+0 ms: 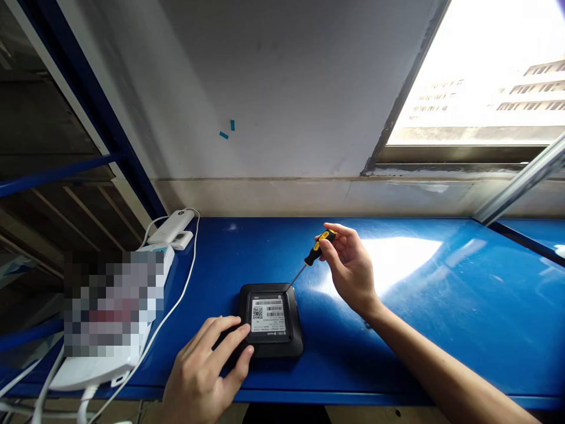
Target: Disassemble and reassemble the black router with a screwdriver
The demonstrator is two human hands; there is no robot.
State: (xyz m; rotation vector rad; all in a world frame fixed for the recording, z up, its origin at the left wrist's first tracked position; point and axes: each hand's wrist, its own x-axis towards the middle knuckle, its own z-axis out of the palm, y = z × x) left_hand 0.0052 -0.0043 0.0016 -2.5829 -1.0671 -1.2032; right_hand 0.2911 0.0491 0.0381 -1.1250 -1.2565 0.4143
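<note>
A black square device lies on the blue tabletop, and a white label with barcodes and a QR code faces up on it. My right hand grips a screwdriver by its black and yellow handle. The thin shaft slants down to the left, its tip at the device's upper right corner; whether it sits in a screw is too small to tell. My left hand rests at the device's left edge, fingers apart and fingertips against the casing.
On the left stand a large white object, partly pixelated, and a white adapter with cables. A white cable runs along the blue table. A wall and window close off the back; a metal post rises at the right.
</note>
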